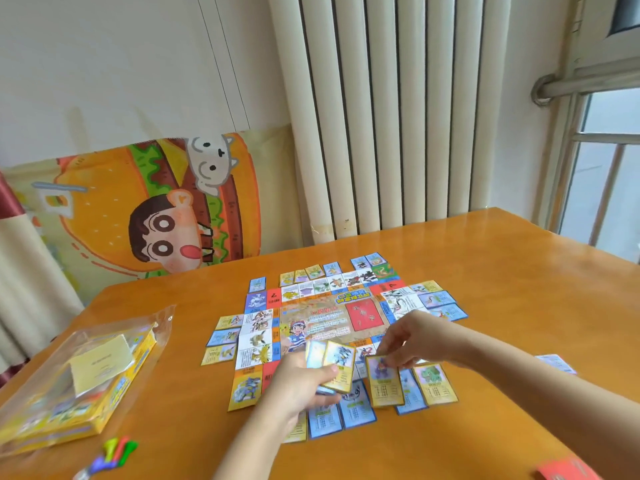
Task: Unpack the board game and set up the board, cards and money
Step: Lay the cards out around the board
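Coloured pawns (119, 451) are seen at the near edge of the surface (502, 271), just beside a clear bag (52, 403) in which a yellow game box (114, 393) is kept, along the left edge. A small stack of cards (334, 365) is grasped in the left grip (301, 379) above the near edge of the board (332, 317), which is spread flat at the middle of the surface. One yellow-bordered card (384, 381) is pinched by its top edge in the right grip (412, 337) and is held over the near row of laid cards (434, 384), overlapping a blue one. Cards are set along all four edges of the board. Money cannot be made out and is judged not yet laid out

The crowded near row could be swept askew if a forearm is dragged across it, and the pinched card could be set down crooked over its neighbours. The stack could be spilled if the left grasp is loosened

A red packet (568, 471) is seen at the near right corner. A white radiator (398, 116), a cartoon cloth (156, 209) and a window (606, 185) are seen beyond the far edge
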{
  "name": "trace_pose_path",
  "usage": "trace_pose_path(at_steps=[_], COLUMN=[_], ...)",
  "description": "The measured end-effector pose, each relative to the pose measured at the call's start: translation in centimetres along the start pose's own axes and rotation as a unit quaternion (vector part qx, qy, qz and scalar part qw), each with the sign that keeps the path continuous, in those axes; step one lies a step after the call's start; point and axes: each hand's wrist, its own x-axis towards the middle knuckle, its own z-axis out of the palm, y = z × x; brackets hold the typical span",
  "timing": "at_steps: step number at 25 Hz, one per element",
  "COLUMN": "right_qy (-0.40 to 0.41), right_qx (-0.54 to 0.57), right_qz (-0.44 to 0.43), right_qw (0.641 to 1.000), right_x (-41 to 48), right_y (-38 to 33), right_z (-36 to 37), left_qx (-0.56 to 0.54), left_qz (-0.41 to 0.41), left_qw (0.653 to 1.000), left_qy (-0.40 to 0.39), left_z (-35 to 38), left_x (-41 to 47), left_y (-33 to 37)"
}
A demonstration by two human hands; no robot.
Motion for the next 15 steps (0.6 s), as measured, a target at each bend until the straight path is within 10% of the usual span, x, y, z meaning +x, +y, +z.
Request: trace_pose_path(at_steps=[15], right_qy=[0.063], right_qx=[-0.192], right_qz=[-0.036], right_qw=[0.979], right_x=[0.3], right_y=[1.1], right_z=[3.2], left_qx=[0.028], left_qz=[-0.059], left_qw=[0.998], left_qy=[0.025], left_z=[1.3], left_x=[-0.3], left_y=[-1.9])
